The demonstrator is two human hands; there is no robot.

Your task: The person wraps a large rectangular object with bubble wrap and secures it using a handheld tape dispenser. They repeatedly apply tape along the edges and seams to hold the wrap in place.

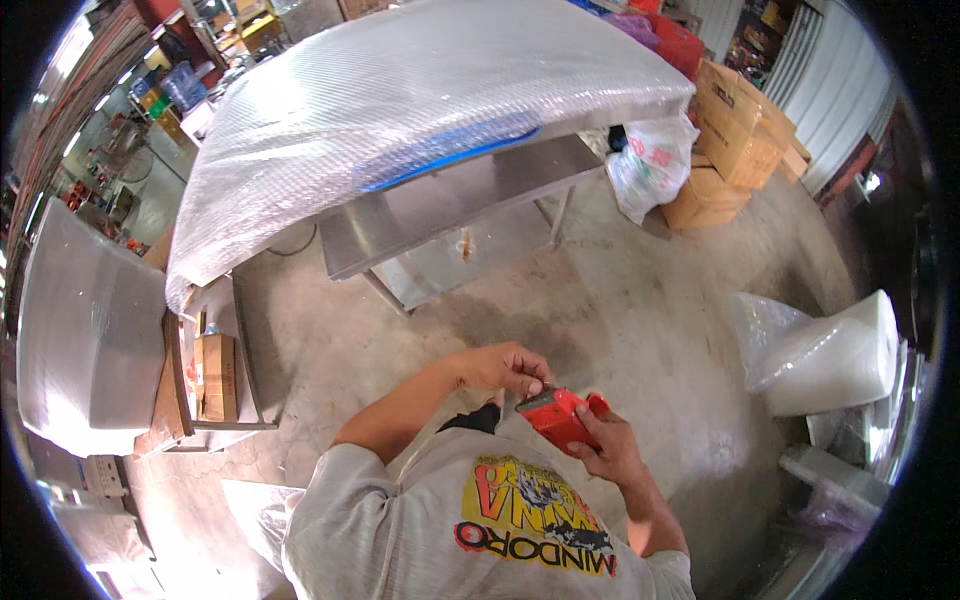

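Note:
A red tape dispenser (pixel 556 418) with a grey front part is held in front of my chest. My right hand (pixel 608 448) is wrapped around its right side. At its front left edge my left hand (pixel 512 370) has thumb and fingers pinched together. What lies between those fingertips is too small to make out. Beyond my hands is a large piece wrapped in bubble wrap (pixel 400 95), with a blue strip (pixel 455 157) along its near edge. It rests above a steel table (pixel 455 215) with a lower shelf.
Another wrapped piece (pixel 90 330) stands at left beside a wooden table with a cardboard box (pixel 214 378) on its shelf. A white plastic bag (pixel 652 168) and stacked cartons (pixel 745 125) sit at far right. A roll of wrap (pixel 840 355) is at right, above the concrete floor (pixel 680 330).

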